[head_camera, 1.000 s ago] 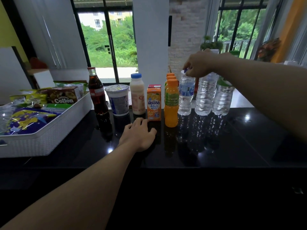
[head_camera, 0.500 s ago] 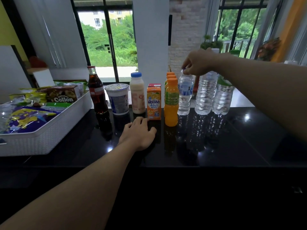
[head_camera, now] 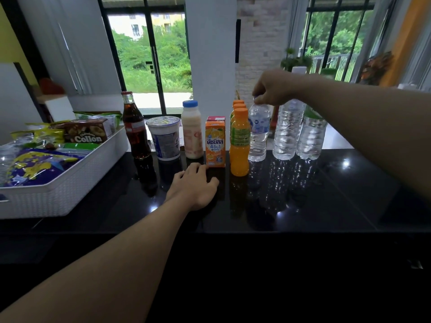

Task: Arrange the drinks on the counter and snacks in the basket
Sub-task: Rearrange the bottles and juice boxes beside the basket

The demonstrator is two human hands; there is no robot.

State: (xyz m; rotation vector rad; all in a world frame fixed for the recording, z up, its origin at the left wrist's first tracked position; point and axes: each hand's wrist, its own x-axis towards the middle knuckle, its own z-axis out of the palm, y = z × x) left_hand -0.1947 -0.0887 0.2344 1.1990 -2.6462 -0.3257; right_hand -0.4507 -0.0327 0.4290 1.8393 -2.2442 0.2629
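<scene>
Clear plastic, centre right of frame: the right hand (head_camera: 274, 89) pinches the cap (head_camera: 255, 98) of a small water bottle (head_camera: 257, 134) from above, fingers curled round its top. The bottle appears to stand upright on the counter (head_camera: 303, 194), between the juice bottles (head_camera: 239, 145) frame-left and two larger bottles (head_camera: 288, 131) frame-right. Judged step: squaring it into the row. A top grip tips easily, so slide the base rather than lift, clear of both neighbours. Left hand (head_camera: 193, 185) rests flat and relaxed on the counter, lower centre. Snacks (head_camera: 86, 134) lie in the basket (head_camera: 58, 197), left.
</scene>
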